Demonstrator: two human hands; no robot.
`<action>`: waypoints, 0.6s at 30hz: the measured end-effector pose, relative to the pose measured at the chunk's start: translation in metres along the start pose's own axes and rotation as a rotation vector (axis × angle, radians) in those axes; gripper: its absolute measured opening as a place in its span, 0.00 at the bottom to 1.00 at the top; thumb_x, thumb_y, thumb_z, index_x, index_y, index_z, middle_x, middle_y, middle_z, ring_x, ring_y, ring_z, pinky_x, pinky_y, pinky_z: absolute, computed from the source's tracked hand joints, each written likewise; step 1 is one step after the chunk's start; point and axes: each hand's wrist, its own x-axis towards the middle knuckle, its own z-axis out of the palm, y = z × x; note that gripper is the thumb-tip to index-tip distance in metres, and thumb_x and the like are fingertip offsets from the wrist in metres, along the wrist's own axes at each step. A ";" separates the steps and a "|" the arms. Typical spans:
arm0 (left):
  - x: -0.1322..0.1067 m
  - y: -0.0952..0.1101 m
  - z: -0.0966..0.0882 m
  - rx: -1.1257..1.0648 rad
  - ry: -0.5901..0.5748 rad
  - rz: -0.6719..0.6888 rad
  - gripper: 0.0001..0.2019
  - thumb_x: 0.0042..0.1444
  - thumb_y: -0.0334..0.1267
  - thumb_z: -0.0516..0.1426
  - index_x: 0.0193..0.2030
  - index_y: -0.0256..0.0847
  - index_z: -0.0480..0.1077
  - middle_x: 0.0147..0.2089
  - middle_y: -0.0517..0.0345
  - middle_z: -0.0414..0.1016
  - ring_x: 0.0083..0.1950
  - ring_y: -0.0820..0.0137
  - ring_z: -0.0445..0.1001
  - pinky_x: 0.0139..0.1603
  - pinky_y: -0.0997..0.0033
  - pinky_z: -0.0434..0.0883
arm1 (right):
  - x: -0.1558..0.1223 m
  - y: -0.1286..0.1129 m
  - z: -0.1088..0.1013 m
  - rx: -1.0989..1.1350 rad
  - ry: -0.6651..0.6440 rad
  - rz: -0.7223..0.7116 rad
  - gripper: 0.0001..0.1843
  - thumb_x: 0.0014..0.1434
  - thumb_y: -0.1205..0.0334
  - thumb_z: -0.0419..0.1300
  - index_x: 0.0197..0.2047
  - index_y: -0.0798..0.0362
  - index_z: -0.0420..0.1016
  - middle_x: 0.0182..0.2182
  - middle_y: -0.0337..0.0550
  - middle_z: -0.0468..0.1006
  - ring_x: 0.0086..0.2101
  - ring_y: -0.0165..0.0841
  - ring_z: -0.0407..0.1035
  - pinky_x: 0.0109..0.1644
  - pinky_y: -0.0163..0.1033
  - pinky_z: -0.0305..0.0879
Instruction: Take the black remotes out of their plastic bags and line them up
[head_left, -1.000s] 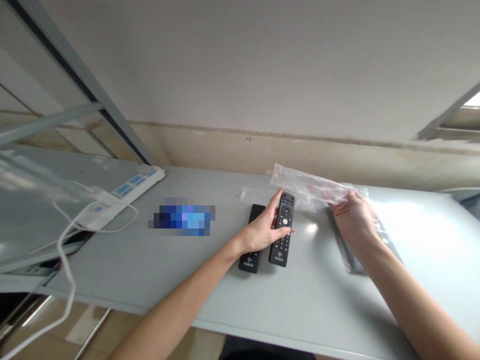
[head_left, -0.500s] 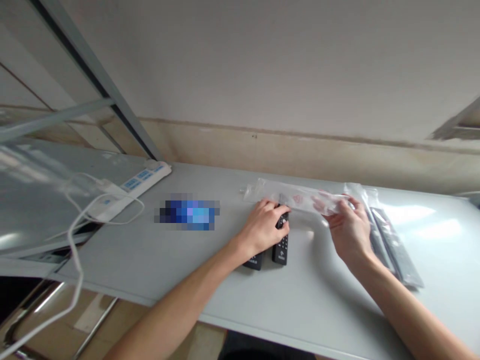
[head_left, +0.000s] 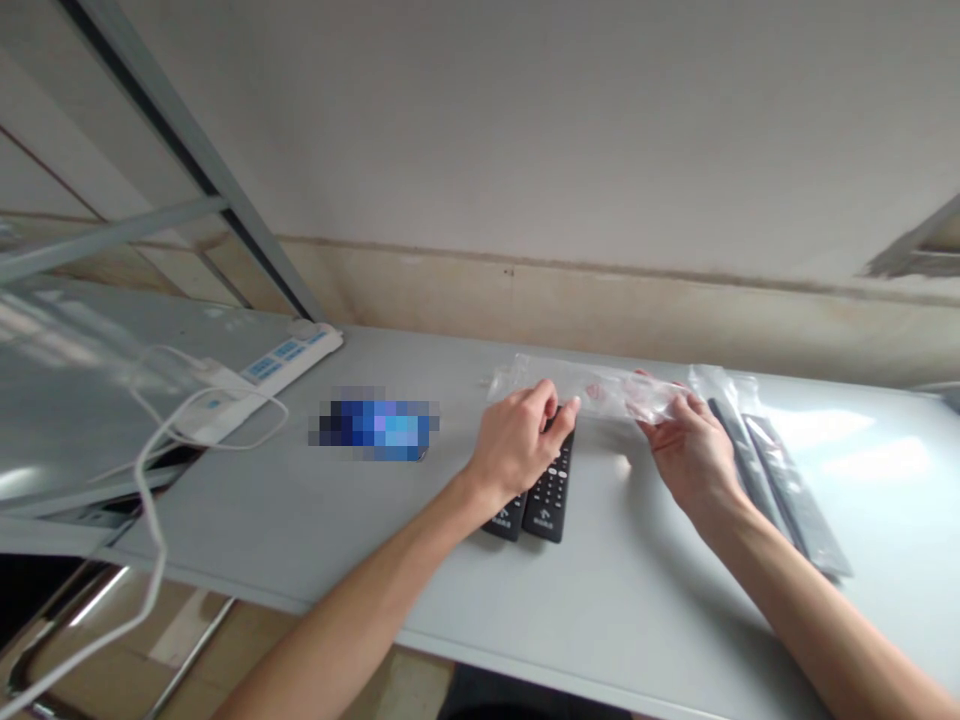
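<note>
My left hand (head_left: 517,430) is curled over the upper end of a black remote control (head_left: 549,505), with thumb and index finger drawn together. What those fingers hold, if anything, is hidden. A second black remote control (head_left: 504,522) lies close along the left side of the first, mostly covered by the hand. My right hand (head_left: 690,445) grips the right end of a clear plastic bag (head_left: 592,388) with red print, which stretches left behind the left hand. Beside the right hand lie dark, long items in clear plastic sleeves (head_left: 795,490).
A phone with a blurred blue screen (head_left: 382,430) lies left of the hands. Further left are a white power strip (head_left: 262,385) and its white cable (head_left: 154,510). A metal frame post (head_left: 187,150) rises at the left, and a wall (head_left: 525,290) bounds the grey table (head_left: 330,540).
The remote under my left hand has shifted left and towards me, beside the other one. My left hand has slid up it with fingers more curled. The right hand still holds the bag.
</note>
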 end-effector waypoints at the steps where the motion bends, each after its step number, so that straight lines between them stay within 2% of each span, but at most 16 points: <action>1: 0.002 -0.001 -0.003 -0.004 0.049 -0.028 0.24 0.75 0.54 0.51 0.28 0.44 0.61 0.25 0.62 0.64 0.28 0.68 0.62 0.36 0.65 0.57 | 0.000 -0.001 0.000 0.010 0.003 0.001 0.08 0.69 0.72 0.55 0.44 0.49 0.70 0.48 0.47 0.86 0.45 0.36 0.85 0.44 0.43 0.86; 3: 0.005 -0.005 -0.008 -0.057 0.173 -0.079 0.25 0.75 0.57 0.50 0.28 0.44 0.57 0.25 0.64 0.60 0.28 0.70 0.60 0.37 0.66 0.58 | 0.000 -0.003 0.001 0.028 0.012 0.001 0.10 0.70 0.73 0.54 0.45 0.48 0.71 0.49 0.46 0.86 0.44 0.35 0.85 0.43 0.41 0.86; 6: 0.011 -0.013 -0.008 -0.283 0.314 -0.157 0.19 0.70 0.58 0.57 0.41 0.44 0.63 0.38 0.59 0.69 0.37 0.69 0.68 0.40 0.68 0.63 | -0.001 -0.004 0.002 0.035 0.002 -0.002 0.10 0.69 0.73 0.55 0.45 0.48 0.72 0.51 0.46 0.85 0.45 0.35 0.85 0.44 0.41 0.86; 8: 0.014 -0.018 -0.003 -0.523 0.294 -0.224 0.23 0.66 0.59 0.62 0.51 0.45 0.62 0.50 0.54 0.72 0.44 0.68 0.73 0.39 0.69 0.66 | -0.003 -0.004 0.003 0.036 -0.018 0.010 0.10 0.69 0.73 0.54 0.44 0.50 0.73 0.52 0.47 0.85 0.48 0.35 0.84 0.46 0.42 0.86; 9: 0.016 -0.021 0.000 -0.643 0.266 -0.256 0.25 0.65 0.60 0.63 0.55 0.46 0.61 0.53 0.52 0.72 0.45 0.67 0.74 0.37 0.70 0.66 | -0.004 -0.004 0.004 0.041 -0.032 0.023 0.10 0.69 0.73 0.54 0.44 0.50 0.73 0.52 0.48 0.85 0.49 0.36 0.84 0.48 0.41 0.85; 11: 0.018 -0.026 0.005 -0.806 0.236 -0.307 0.29 0.63 0.59 0.64 0.59 0.46 0.59 0.52 0.52 0.74 0.44 0.67 0.75 0.35 0.72 0.66 | -0.006 -0.005 0.005 0.054 -0.064 0.046 0.10 0.71 0.72 0.53 0.43 0.50 0.74 0.52 0.47 0.85 0.51 0.35 0.83 0.49 0.40 0.85; 15: 0.021 -0.033 0.006 -0.810 0.340 -0.372 0.30 0.59 0.56 0.69 0.59 0.44 0.65 0.51 0.53 0.76 0.48 0.68 0.75 0.38 0.75 0.67 | -0.008 -0.008 0.005 0.054 -0.094 0.061 0.11 0.71 0.71 0.54 0.43 0.48 0.75 0.50 0.43 0.87 0.50 0.32 0.83 0.50 0.39 0.84; 18: 0.021 -0.032 0.006 -0.901 0.259 -0.367 0.32 0.58 0.56 0.69 0.61 0.44 0.66 0.50 0.53 0.77 0.49 0.67 0.76 0.41 0.73 0.70 | -0.009 -0.008 0.005 0.059 -0.121 0.078 0.12 0.71 0.70 0.54 0.46 0.46 0.77 0.51 0.41 0.87 0.51 0.32 0.83 0.53 0.40 0.84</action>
